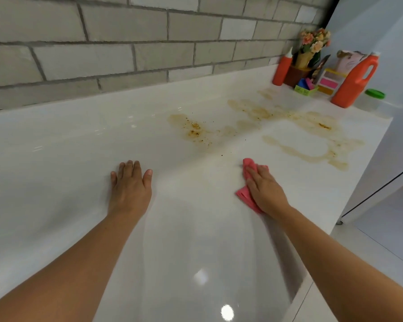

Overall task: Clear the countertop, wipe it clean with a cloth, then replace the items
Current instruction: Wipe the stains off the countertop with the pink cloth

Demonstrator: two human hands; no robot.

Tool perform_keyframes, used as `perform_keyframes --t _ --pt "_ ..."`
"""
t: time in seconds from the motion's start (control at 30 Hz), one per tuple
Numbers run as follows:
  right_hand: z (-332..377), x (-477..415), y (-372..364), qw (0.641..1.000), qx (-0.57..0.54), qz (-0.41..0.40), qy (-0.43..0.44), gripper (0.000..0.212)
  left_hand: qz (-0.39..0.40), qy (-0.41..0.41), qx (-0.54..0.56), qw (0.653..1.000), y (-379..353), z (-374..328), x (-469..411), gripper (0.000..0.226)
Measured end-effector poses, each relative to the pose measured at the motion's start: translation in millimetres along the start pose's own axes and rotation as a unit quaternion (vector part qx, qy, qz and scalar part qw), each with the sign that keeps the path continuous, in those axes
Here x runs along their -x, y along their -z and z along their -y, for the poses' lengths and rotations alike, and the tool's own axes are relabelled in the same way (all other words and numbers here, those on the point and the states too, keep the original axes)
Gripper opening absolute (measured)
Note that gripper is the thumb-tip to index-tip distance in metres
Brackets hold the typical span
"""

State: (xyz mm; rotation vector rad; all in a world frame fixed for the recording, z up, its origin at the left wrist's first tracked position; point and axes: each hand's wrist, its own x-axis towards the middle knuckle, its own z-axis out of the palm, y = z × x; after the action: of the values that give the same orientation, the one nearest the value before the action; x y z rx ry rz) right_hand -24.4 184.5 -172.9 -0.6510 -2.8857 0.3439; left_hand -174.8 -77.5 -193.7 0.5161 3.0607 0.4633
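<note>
Two flat palms at mid-frame: the left hand (129, 185) is braced on the countertop (79, 147), seemingly for support; the cloth (243, 195) is pressed under the right hand (265, 190), below the stains (289, 117).

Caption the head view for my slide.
Right hand presses a pink cloth on the stained white countertop; left hand rests flat.

Left hand (130, 184) flat, fingers straight — right hand (264, 189) flat, pressing.

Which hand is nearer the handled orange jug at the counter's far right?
Right. The right hand, pressing the pink cloth, lies nearer the camera and left of the orange jug; the left hand rests flat on the countertop farther left.
</note>
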Motion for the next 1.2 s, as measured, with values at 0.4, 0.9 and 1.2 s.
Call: perform_keyframes --t 0.4,0.9,1.2 --pt "22.7 19.4 -19.9 0.990 -0.035 0.028 0.137 0.074 -0.005 0.006 0.003 1.000 -0.5 -1.1 -0.4 0.056" --pt "27.1 -3.4 -10.6 0.979 -0.097 0.049 0.170 0.052 -0.004 0.011 0.001 1.000 -2.4 -0.1 -1.4 0.056" --pt "71.3 -86.4 -41.0 0.991 0.029 0.058 0.115 0.053 -0.004 0.010 -0.009 1.000 -2.8 -0.4 -2.1 0.056"
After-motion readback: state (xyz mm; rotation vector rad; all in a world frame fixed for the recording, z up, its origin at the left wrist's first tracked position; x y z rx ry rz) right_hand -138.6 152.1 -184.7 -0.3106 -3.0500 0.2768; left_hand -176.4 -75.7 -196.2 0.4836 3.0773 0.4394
